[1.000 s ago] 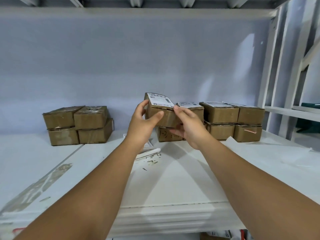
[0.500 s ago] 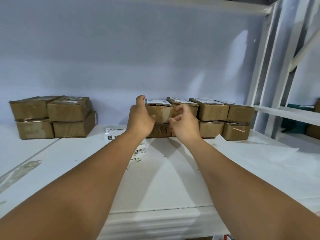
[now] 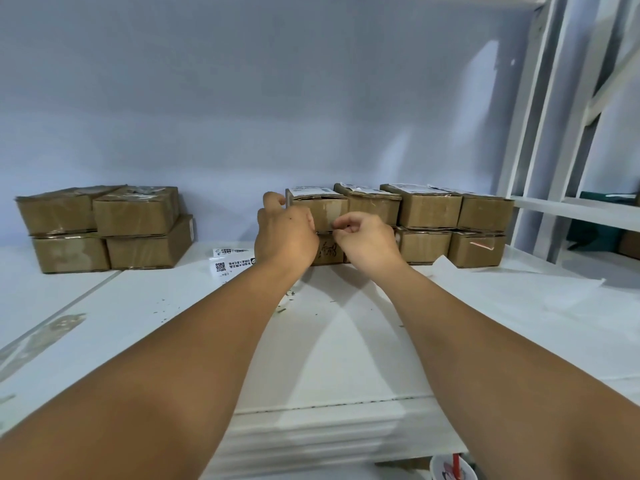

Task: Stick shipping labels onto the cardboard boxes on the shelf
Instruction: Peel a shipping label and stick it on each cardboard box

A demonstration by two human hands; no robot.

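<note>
Cardboard box up on the top tier, left end of the double row against the back of the shelf, white label already across its lid. Left hand clamped on the box's left end, thumb hooked at the top corner. Right hand just right of that grip, fingers curled in at the seam above the lower box; pinching something or only touching cardboard, cannot tell.

Looks like seating the box square on the stack. Best done with the left grip kept firm and low, nudging the front face flush with the box underneath. Then a flat press along the label's front edge. Worth checking for lifted corners before letting go.

Immediately right of the grip, more labelled boxes, packed touching, so no room to slide sideways. Straight in and down only.

Just left of the grip and lower, loose label sheets with a QR code, flat on the shelf near the wrist, easy to sweep away with a forearm.

Well off to the left, four plain boxes in two tiers, no white label to be seen on top, probably next in line.

Below the grip, small scraps scattered about. Off to the right, thin white paper lying loose, likely to slip if leaned on.
</note>
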